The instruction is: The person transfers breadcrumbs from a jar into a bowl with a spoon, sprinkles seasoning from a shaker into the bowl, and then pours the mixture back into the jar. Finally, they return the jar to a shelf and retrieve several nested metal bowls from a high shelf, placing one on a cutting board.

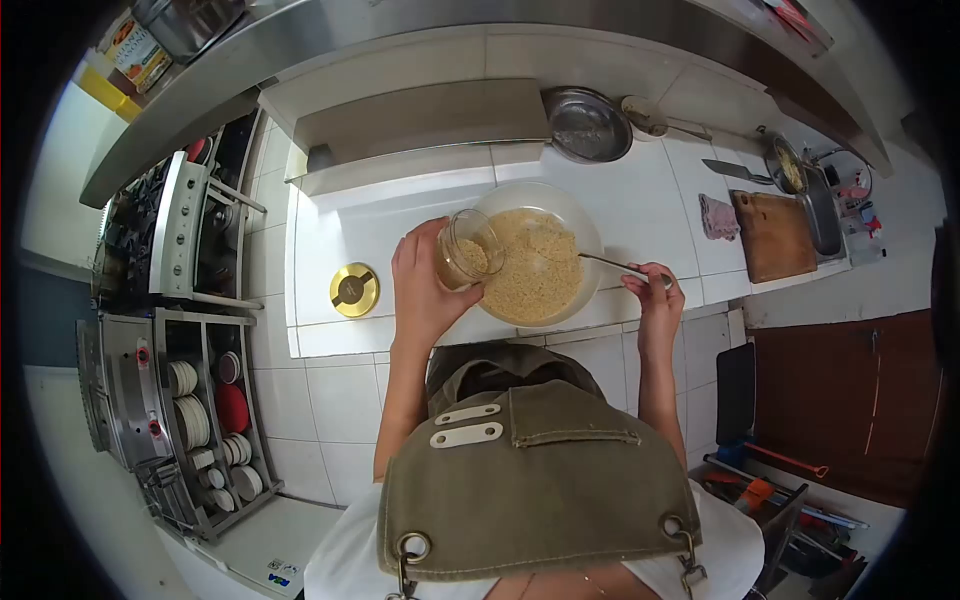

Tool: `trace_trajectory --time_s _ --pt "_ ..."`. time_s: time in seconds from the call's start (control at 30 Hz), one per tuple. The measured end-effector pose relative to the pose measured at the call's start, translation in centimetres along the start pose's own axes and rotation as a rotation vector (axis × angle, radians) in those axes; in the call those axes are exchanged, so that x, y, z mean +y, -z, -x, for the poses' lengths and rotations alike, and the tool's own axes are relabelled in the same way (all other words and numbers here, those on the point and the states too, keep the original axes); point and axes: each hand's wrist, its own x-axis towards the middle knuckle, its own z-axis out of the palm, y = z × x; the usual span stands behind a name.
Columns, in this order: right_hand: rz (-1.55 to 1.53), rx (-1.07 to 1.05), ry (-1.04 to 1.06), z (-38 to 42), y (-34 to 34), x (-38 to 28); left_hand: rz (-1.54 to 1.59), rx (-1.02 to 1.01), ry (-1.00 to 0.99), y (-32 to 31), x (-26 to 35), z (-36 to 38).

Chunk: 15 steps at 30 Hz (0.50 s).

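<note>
My left hand (428, 275) is wrapped round a glass jar (472, 246), tilted over the left side of a white bowl (592, 236). Some pale yellow crumbs show inside the jar. A broad layer of the same crumbs (535, 275) covers the bottom of the bowl. In my right hand (656, 292) is the handle of a metal spoon (615, 264), whose head lies among the crumbs and is partly hidden. A gold lid (354, 290) with a dark band rests on the counter, left of my left hand.
Behind the bowl stand a round metal pan (588, 125) and a small dish (643, 118). Toward the right lie a knife (737, 171), a cloth (719, 217) and a wooden board (775, 237) beside a sink (822, 212). A metal shelf (420, 22) overhangs the counter.
</note>
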Motion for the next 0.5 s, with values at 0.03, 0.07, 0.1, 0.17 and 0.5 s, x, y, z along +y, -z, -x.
trace_trajectory --time_s 0.03,0.07,0.1,0.17,0.5 --pt "0.001 0.002 0.000 -0.2 0.0 -0.4 0.002 -0.002 0.000 0.0 0.1 -0.1" --pt "0.001 0.003 0.015 -0.3 0.0 -0.8 -0.010 -0.016 0.003 0.0 0.3 -0.2" --pt "0.001 0.004 0.031 -0.5 -0.1 -1.2 -0.022 -0.031 0.005 0.0 0.5 -0.4" --pt "0.004 -0.001 0.049 -0.7 -0.4 -2.0 -0.024 -0.039 0.002 0.0 1.1 -0.6" --pt "0.010 -0.218 0.097 1.9 -5.1 -4.9 0.109 -0.055 -0.025 -1.6 1.9 -0.7"
